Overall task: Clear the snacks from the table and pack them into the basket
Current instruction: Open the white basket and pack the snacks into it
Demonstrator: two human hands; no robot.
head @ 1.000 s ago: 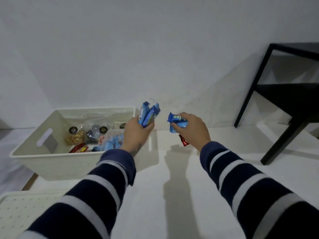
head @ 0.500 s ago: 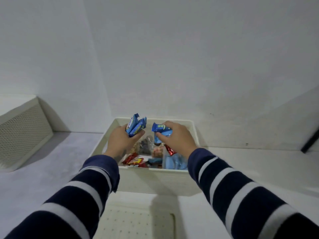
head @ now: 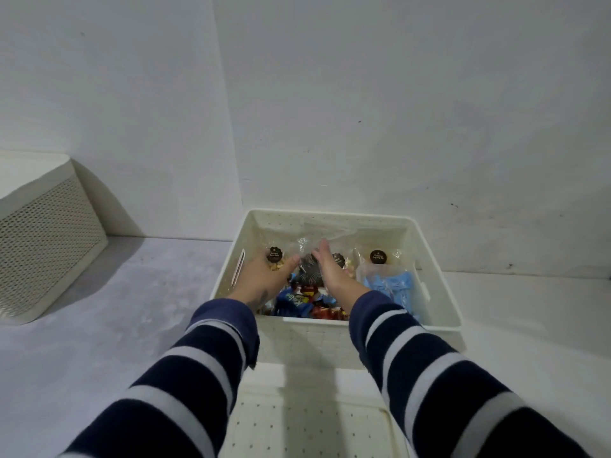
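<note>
A cream plastic basket point(head: 439, 294) stands against the wall and holds many snacks. Both my hands reach down into it. My left hand point(head: 264, 276) rests with fingers spread over a clear bag with a black label point(head: 273, 256). My right hand point(head: 330, 269) is flat and open beside a dark patterned packet point(head: 309, 276). Blue snack packets point(head: 291, 302) and red packets point(head: 327, 313) lie loose under my wrists near the front wall. A clear bag of light-blue packets point(head: 396, 285) and another labelled bag point(head: 378, 257) fill the right side.
A cream perforated box point(head: 43, 233) stands at the left against the side wall. A perforated cream lid point(head: 314, 424) lies on the surface just in front of the basket, between my sleeves. White walls close the back and left.
Both hands carried blue packets over the basket, lowered into it and let go. The packets now lie inside. The view swung left and down onto the basket.
</note>
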